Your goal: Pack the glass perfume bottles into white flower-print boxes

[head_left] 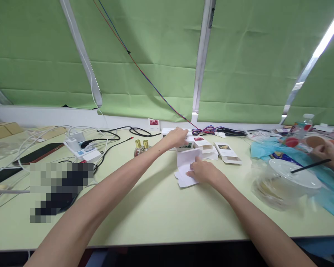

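My left hand [177, 137] reaches across the pale green table [156, 207] and rests on a small white box [186, 145] in a cluster of several little cartons near the far edge; its fingers curl over the box. My right hand [204, 171] presses on an unfolded white carton [185, 167] lying flat in front of the cluster, gripping its right edge. Two small gold-capped glass bottles [141, 147] stand just left of my left hand. Another open carton [228, 152] lies to the right.
A power strip [80, 148] with cables, phones [37, 153] and a blurred dark object [61, 189] fill the left side. At right, another person's hand [325, 152] is near a clear lidded bowl [289, 181], blue plastic [323, 185] and a bottle [306, 124]. Green blinds hang behind.
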Tool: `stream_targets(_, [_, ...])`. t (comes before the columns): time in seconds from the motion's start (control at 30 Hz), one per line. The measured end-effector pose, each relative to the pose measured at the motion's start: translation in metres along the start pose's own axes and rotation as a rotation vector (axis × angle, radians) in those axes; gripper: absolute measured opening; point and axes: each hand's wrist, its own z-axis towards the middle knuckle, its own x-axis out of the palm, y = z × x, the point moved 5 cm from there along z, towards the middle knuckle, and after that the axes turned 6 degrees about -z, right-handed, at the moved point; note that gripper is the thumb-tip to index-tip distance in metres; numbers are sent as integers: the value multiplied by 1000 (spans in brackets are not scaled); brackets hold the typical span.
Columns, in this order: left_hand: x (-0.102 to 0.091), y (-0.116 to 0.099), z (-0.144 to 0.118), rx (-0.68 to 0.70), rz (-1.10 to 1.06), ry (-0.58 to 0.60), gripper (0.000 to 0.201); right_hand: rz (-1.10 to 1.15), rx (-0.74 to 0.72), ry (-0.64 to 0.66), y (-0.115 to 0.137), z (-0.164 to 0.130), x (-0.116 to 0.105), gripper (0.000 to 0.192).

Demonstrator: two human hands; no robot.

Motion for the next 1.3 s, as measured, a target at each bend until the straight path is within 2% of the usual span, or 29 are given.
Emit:
stream_targets(0.13, [-6, 0, -24, -25, 26, -6, 25, -13, 120, -2, -10, 2, 3, 31])
stream_targets(0.27, [-14, 10, -55, -85, 12, 6, 24, 1, 199, -67, -20, 5, 1, 28])
stream_targets(0.4, [-19, 28, -88, -236, -167, 76, 32, 12, 250, -210, -12, -2, -14, 47])
stream_targets(0.47, [-18, 40, -104, -311, -256, 94, 36, 52, 181, -282, 4, -7, -19, 55])
stream_targets(0.53, [-12, 55, -119, -371, -331, 129, 42, 206, -21, -343, 28, -12, -18, 60])
stream_targets(0.63, [8, 76, -142, -389, -568, 235, 49, 395, -342, -284, 60, -17, -3, 96])
stream_targets(0.7, [22, 87, -156, -389, -752, 275, 52, 394, -428, -212, 72, -16, 10, 106])
stream_targets(0.83, [46, 102, -178, -469, -926, 278, 55, 454, -429, -160, 74, -9, 24, 104])
stream_targets(0.93, [60, 106, -186, -515, -973, 285, 56, 510, -426, -136, 68, -7, 24, 111])
stream_targets(1.0, [66, 110, -189, -551, -972, 246, 58, 495, -429, -131, 65, -10, 22, 107])
stream_targets(1.1, [68, 112, -191, -586, -966, 169, 59, 391, -412, -135, 64, -19, 23, 93])
stream_targets(1.17, [67, 107, -191, -558, -991, 153, 59, 285, -383, -141, 69, -24, 28, 85])
stream_targets(1.3, [64, 98, -191, -512, -1071, 127, 66, 105, -250, -224, 82, -27, 43, 78])
